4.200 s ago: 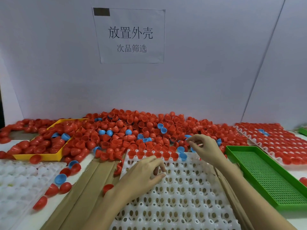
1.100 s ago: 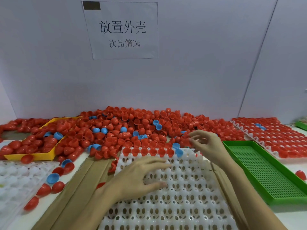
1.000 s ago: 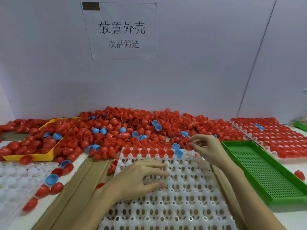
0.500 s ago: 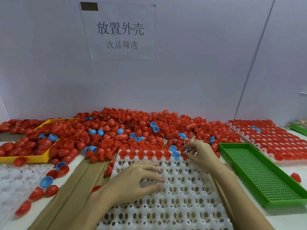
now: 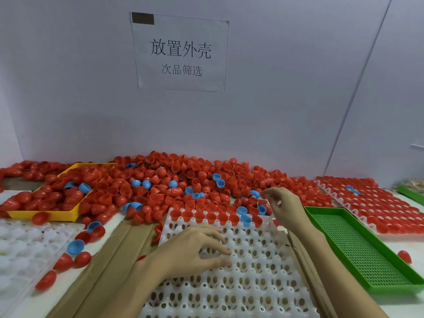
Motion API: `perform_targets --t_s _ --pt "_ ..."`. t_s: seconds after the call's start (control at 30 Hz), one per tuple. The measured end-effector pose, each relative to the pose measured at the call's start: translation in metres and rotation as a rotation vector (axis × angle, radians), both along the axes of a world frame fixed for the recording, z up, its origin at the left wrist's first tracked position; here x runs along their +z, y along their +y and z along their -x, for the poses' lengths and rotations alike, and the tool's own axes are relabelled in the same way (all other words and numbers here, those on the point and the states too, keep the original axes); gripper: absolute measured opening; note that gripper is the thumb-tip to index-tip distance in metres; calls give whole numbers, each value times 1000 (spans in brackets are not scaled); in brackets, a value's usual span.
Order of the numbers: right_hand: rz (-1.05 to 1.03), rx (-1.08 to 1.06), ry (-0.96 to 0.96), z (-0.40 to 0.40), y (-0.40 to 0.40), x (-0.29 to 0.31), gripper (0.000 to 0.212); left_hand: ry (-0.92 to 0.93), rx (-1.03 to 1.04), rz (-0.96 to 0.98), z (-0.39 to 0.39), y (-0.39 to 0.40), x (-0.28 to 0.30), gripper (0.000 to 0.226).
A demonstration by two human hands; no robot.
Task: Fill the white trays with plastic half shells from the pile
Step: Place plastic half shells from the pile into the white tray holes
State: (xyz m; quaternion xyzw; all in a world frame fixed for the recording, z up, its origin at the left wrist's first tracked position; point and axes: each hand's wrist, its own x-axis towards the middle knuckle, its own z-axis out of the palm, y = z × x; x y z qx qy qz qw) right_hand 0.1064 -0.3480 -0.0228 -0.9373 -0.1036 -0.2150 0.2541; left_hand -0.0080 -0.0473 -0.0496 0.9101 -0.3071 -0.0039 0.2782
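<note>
The left hand (image 5: 195, 249) covers several cells of the white tray (image 5: 252, 271), whose near end runs off the bottom edge. A second white tray (image 5: 25, 246) at far left is cut by the frame and blurred. The right hand (image 5: 284, 210) hides the pile (image 5: 183, 180) beneath it; whether its fingertips (image 5: 266, 192) pinch a shell cannot be told. The filled tray (image 5: 378, 207) is cropped at right.

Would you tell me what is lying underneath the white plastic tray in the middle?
Flattened brown cardboard shows beneath the white plastic tray on both sides; whatever lies under the tray's centre is covered.
</note>
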Motion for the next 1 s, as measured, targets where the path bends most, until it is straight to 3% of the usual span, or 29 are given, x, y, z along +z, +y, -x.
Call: perform_targets --t_s 0.17,0.27,0.43,0.6,0.77,1.0 --pt "270 17 234 -30 4 -6 36 -17 -5 -3 3 -2 1 51" --pt "309 -2 225 -35 7 -11 33 -13 -7 2 4 -2 4 49" --pt "165 -51 120 -29 4 -10 28 -5 -3 4 4 -1 3 50" --pt "18 -108 94 -17 -5 -10 49 3 5 20 1 0 -1 50" --pt "-192 -161 -9 -6 -9 -10 35 19 17 28 1 -2 -1 51" --pt "-621 75 20 26 8 -13 29 18 20 29 3 -3 2 52"
